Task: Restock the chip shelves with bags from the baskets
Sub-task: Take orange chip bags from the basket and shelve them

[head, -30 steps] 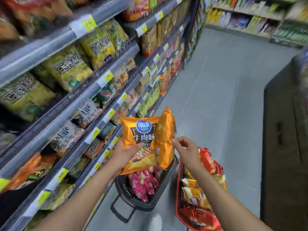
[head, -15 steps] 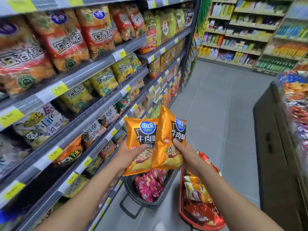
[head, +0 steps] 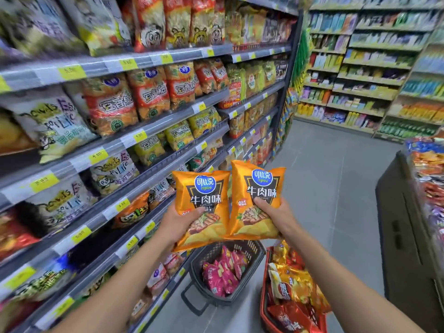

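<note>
The left hand (head: 180, 223) grips the first orange bag (head: 204, 188) at its lower part, with the thumb across the front; the other fingers are hidden behind. The right hand (head: 278, 212) holds the second orange bag (head: 260, 186) in the same way. Both bags are upright and close side by side in the air, above the black basket (head: 252, 248) and just in front of the shelves (head: 168, 121). Neither bag is on a shelf yet. The black basket has pink bags (head: 223, 272) inside, and the red basket (head: 263, 304) beside it is heaped with red and gold bags. I judge much work is left: these two bags need placing, and then many more from both baskets.
</note>
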